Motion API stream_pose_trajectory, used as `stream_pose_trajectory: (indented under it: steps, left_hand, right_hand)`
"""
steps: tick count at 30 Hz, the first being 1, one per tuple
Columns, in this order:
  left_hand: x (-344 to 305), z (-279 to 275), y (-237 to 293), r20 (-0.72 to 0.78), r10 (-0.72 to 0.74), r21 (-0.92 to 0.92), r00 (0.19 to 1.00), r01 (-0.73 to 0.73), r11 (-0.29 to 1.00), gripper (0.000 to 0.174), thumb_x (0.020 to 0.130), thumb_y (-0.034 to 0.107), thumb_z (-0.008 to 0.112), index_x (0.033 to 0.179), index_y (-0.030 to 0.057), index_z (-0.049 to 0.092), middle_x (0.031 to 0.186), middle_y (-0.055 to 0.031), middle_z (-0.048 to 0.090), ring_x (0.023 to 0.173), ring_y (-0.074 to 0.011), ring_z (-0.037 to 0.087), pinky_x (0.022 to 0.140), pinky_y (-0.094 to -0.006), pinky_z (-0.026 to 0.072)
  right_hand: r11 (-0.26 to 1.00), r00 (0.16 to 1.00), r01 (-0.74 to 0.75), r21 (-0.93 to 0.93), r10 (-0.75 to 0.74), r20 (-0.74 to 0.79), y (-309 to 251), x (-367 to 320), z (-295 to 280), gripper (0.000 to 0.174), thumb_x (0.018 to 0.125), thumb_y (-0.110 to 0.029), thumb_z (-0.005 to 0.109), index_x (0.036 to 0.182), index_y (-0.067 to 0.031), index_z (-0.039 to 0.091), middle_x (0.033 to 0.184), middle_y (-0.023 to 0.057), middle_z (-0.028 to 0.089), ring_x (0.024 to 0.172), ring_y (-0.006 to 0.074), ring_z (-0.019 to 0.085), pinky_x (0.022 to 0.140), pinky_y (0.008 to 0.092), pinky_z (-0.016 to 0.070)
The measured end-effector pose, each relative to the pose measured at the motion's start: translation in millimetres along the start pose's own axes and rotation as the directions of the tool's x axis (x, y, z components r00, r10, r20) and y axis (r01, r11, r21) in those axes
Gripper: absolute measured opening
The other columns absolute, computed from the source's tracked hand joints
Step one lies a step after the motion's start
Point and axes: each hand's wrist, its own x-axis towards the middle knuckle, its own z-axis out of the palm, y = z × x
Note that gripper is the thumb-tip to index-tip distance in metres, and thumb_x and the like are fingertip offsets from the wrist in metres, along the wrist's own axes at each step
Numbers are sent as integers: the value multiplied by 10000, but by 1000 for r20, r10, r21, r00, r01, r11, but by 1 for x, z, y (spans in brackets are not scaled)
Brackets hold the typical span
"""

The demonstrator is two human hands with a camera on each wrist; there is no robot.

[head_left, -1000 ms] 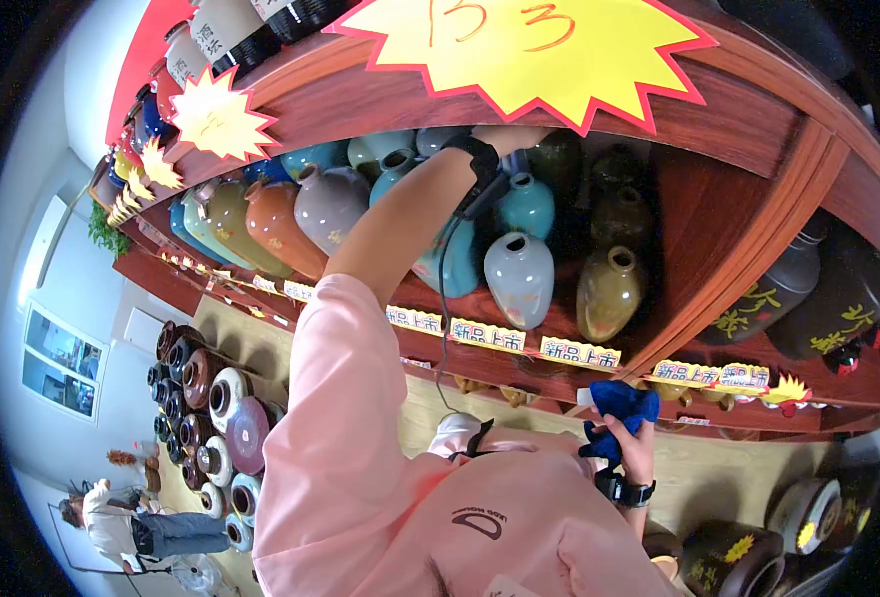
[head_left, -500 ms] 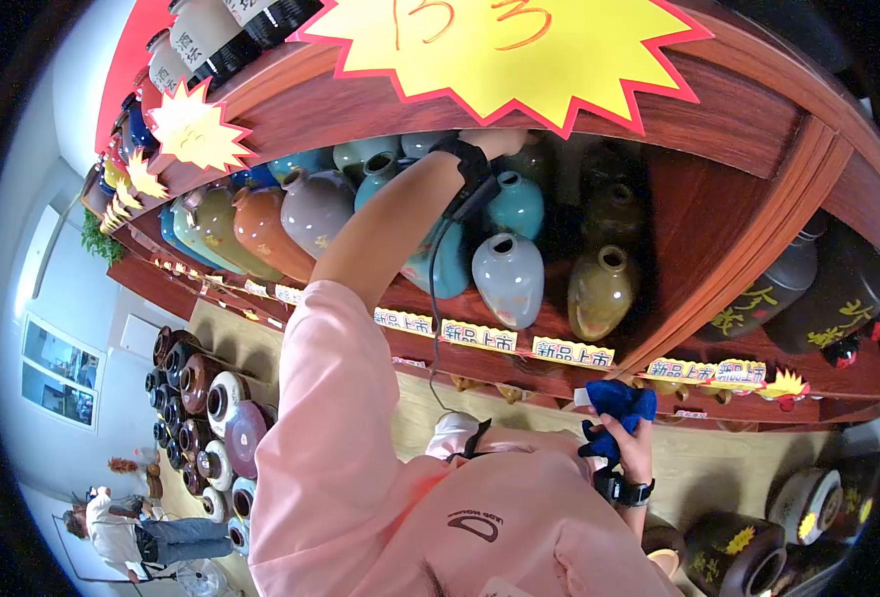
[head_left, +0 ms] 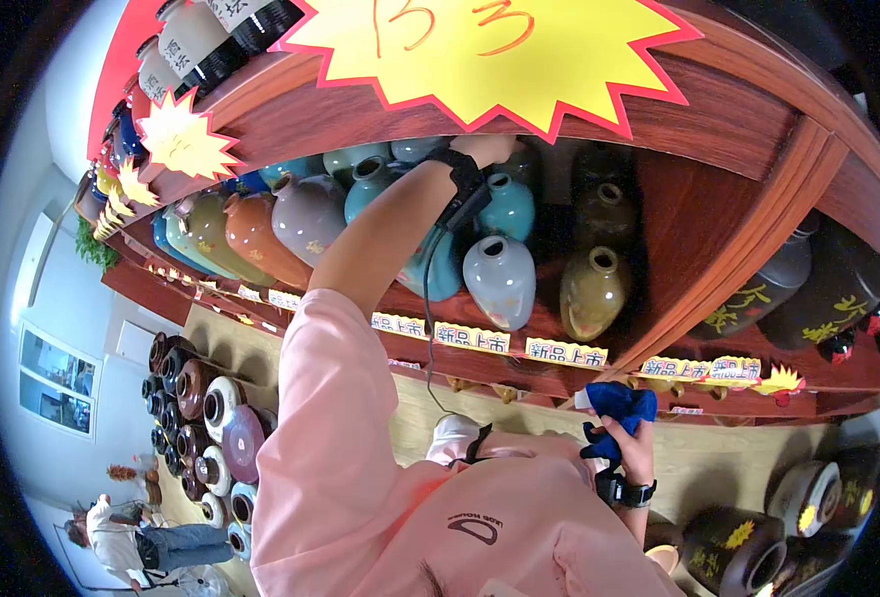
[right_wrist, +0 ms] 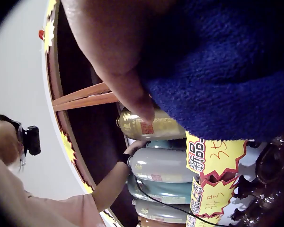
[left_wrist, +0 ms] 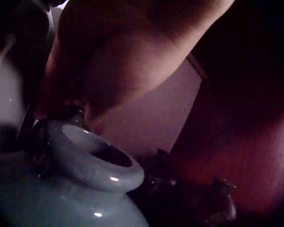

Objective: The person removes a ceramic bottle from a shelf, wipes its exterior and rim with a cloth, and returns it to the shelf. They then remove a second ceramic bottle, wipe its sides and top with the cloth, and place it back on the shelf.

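Observation:
My left hand (head_left: pixel 485 150) reaches deep into the shelf, partly hidden by the upper board. In the left wrist view its fingers (left_wrist: pixel 106 101) grip the neck of a dark jar (left_wrist: pixel 72 112), most of which is hidden. A blue-green jar (left_wrist: pixel 97 189) with an open round mouth stands right in front of it. Below the hand in the head view are a teal jar (head_left: pixel 508 211), a pale grey-blue jar (head_left: pixel 501 289) and an olive jar (head_left: pixel 593 298). Down near the shelf's front edge, my right hand (head_left: pixel 637 448) holds a bunched blue cloth (head_left: pixel 623 402).
Yellow price labels (head_left: pixel 566 352) line the shelf edge. A large starburst sign (head_left: pixel 490 60) hangs over the opening, and a wooden divider (head_left: pixel 734 249) stands to the right. A black cable (head_left: pixel 429 338) trails from the left wrist. Large jars (head_left: pixel 724 547) sit on the floor; another person (head_left: pixel 111 537) is far left.
The shelf and jars have drifted slightly left in the head view. My left hand stays in among the back jars, and my right hand keeps hold of the blue cloth.

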Motion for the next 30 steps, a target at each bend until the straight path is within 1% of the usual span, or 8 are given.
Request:
stream_pose_trajectory:
  steps: [6, 8, 12, 14, 17, 19, 21, 30]
  left_hand:
    - [-10, -17, 22, -192, 48, 145, 980, -20, 989, 241, 830, 216, 469, 961, 73, 612, 989, -141, 621, 909, -318, 599, 751, -402, 474]
    - [1, -3, 6, -116, 57, 80, 992, -48, 996, 221, 825, 187, 476, 952, 69, 612, 978, -145, 623, 899, -304, 604, 747, -388, 478]
    - [-35, -59, 42, -87, 83, -274, 993, -104, 956, 198, 826, 177, 499, 944, 65, 612, 964, -148, 625, 880, -276, 612, 736, -360, 479]
    - [-27, -37, 24, -27, 101, -465, 995, -102, 879, 339, 888, 268, 422, 1109, 40, 541, 1075, -160, 591, 980, -280, 578, 846, -347, 442]
    - [-96, -141, 128, 99, -43, -141, 994, 57, 988, 428, 899, 347, 441, 1133, -4, 507, 1062, -201, 584, 1009, -275, 565, 865, -333, 435]
    - [-133, -161, 153, -76, 5, -281, 997, -26, 959, 448, 869, 305, 529, 1175, -18, 478, 1101, -220, 556, 1061, -271, 539, 893, -329, 426]
    - [-170, -144, 167, -435, 83, -409, 897, -279, 869, 488, 814, 222, 620, 1217, 2, 452, 1171, -200, 508, 1109, -279, 498, 907, -360, 425]
    - [-228, -5, 216, -291, -238, -816, 927, -110, 568, 865, 697, 94, 739, 1353, -46, 193, 1389, -204, 258, 1301, -280, 269, 1075, -381, 221]
  right_hand:
    - [999, 999, 40, 3, -40, 15, 6, 1, 2, 436, 805, 26, 594, 1203, -50, 433, 1094, 97, 582, 916, 186, 589, 659, 299, 531]
    - [999, 999, 35, 18, -35, 17, 8, 0, 3, 438, 804, 29, 592, 1205, -47, 432, 1094, 98, 580, 908, 186, 591, 662, 299, 531]
    - [999, 1000, -12, 37, 12, -3, 3, -5, 9, 443, 803, 24, 595, 1208, -42, 429, 1085, 102, 581, 916, 185, 588, 673, 299, 529]
    - [1000, 999, 17, 16, -18, 35, 5, -4, 8, 445, 804, 18, 595, 1211, -45, 428, 1082, 102, 582, 922, 182, 584, 678, 300, 527]
    - [1000, 999, 29, -5, -28, 34, 2, -4, 7, 430, 810, 12, 589, 1209, -47, 438, 1078, 95, 585, 927, 176, 578, 690, 292, 516]
    - [999, 999, 34, -2, -34, 36, -4, -4, 11, 420, 814, 12, 584, 1206, -46, 445, 1072, 91, 588, 921, 173, 578, 689, 286, 512]
    - [999, 999, 36, 13, -36, 36, 0, -2, 7, 411, 816, 14, 580, 1202, -46, 452, 1070, 88, 591, 908, 168, 578, 680, 279, 508]
    - [1000, 997, -19, -7, 19, -69, -21, -1, 4, 449, 801, -6, 614, 1210, -39, 432, 1061, 102, 589, 891, 191, 605, 685, 300, 543]
